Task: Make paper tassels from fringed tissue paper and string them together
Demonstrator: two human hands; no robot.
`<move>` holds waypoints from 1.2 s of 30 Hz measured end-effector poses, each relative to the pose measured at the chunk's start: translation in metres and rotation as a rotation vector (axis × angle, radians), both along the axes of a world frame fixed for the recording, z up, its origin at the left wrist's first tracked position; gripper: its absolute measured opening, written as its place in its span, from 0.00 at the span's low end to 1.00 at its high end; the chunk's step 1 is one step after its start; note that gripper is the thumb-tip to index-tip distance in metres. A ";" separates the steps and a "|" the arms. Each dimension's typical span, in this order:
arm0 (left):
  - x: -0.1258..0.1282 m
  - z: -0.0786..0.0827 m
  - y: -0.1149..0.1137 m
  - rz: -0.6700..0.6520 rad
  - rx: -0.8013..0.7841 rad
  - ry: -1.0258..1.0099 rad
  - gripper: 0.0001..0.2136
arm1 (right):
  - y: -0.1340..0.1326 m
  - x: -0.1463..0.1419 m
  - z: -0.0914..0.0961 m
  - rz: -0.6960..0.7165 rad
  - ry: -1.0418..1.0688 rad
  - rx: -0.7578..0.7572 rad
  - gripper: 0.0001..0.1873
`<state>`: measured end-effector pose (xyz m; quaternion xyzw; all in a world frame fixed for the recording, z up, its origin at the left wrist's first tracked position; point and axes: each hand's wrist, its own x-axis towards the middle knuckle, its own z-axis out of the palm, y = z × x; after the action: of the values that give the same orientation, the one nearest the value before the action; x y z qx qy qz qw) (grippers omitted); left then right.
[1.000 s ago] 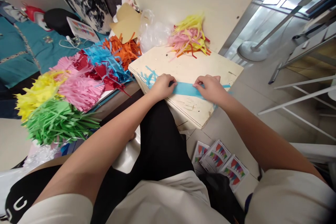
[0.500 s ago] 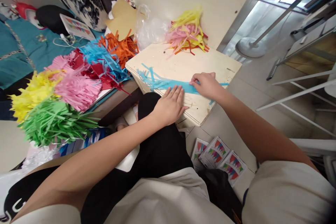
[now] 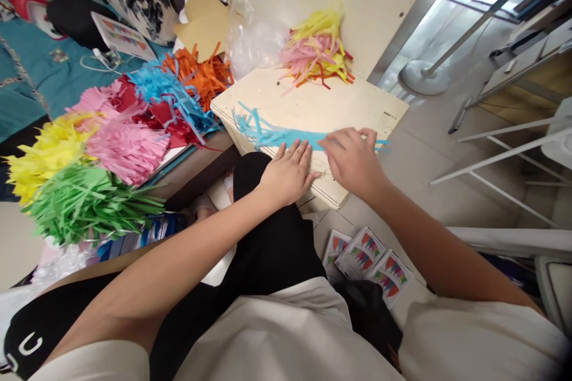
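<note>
A light-blue strip of fringed tissue paper (image 3: pixel 302 136) lies across the small cream tabletop (image 3: pixel 286 98). Its cut strands fan out at the left end, and a narrow tail sticks out past my right hand. My left hand (image 3: pixel 289 171) rests flat with fingers spread, the fingertips pressing the near edge of the paper. Bent over the right part of the strip is my right hand (image 3: pixel 355 161), fingers curled and pinching at the paper. The exact grip is partly hidden by the hand itself.
A yellow and pink fringe bundle (image 3: pixel 317 47) lies at the table's back edge. Piles of green (image 3: pixel 93 199), pink (image 3: pixel 127 149), yellow and orange fringes sit to the left. Printed packets (image 3: pixel 361 253) lie on the floor below. A white folding rack (image 3: pixel 500 143) stands at right.
My right hand has turned and moved slightly nearer along the right part of the blue paper. My left hand stays flat on it. The whole view has shifted slightly.
</note>
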<state>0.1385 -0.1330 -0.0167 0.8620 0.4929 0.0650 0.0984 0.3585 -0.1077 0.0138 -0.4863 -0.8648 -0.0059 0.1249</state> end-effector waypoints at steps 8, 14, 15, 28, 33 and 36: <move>0.002 0.008 0.000 0.025 -0.013 0.086 0.38 | -0.021 0.000 -0.032 -0.043 -0.125 0.007 0.29; 0.004 0.009 0.002 0.055 -0.033 0.093 0.38 | -0.019 -0.002 -0.028 -0.067 -0.090 -0.027 0.30; 0.004 0.009 0.002 0.058 -0.036 0.092 0.38 | -0.019 -0.003 -0.028 -0.069 -0.083 -0.029 0.30; -0.001 0.013 0.003 0.094 -0.025 0.135 0.36 | -0.016 -0.010 -0.033 -0.060 -0.056 -0.120 0.36; -0.010 0.016 0.004 0.115 -0.016 0.183 0.37 | -0.017 -0.010 -0.034 -0.131 -0.072 -0.133 0.37; -0.012 0.019 0.007 0.107 -0.008 0.197 0.35 | -0.018 -0.011 -0.033 -0.155 -0.079 -0.136 0.37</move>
<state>0.1269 -0.1260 0.0023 0.8363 0.5458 -0.0169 0.0492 0.3478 -0.1261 -0.0193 -0.5586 -0.8272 0.0241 0.0564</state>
